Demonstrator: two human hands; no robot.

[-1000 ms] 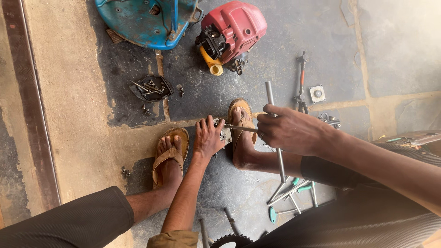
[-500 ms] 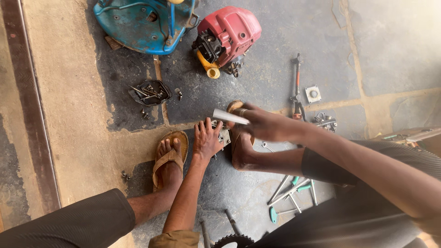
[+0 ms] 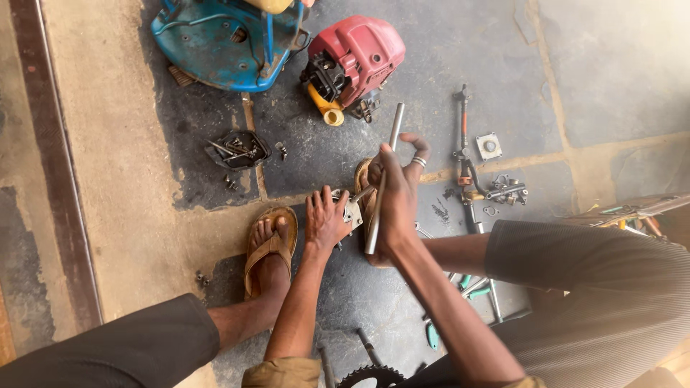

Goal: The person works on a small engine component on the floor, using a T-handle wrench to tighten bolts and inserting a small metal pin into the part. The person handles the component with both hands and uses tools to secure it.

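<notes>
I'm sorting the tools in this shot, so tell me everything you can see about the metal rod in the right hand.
The metal rod is a plain, straight, silver-grey bar, steel by its look, with a blunt upper end. It tilts slightly, upper end toward the red engine, lower end near the wrist. The right hand grips its middle, fingers wrapped around it, hiding part of the shaft. It is held above the dark floor, beside the left hand, which presses a small metal part.

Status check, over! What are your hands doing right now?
Left hand pressing small metal part on the floor. Right hand gripping metal rod, angled over it. Sandalled feet flank the part; nothing blocks.
</notes>
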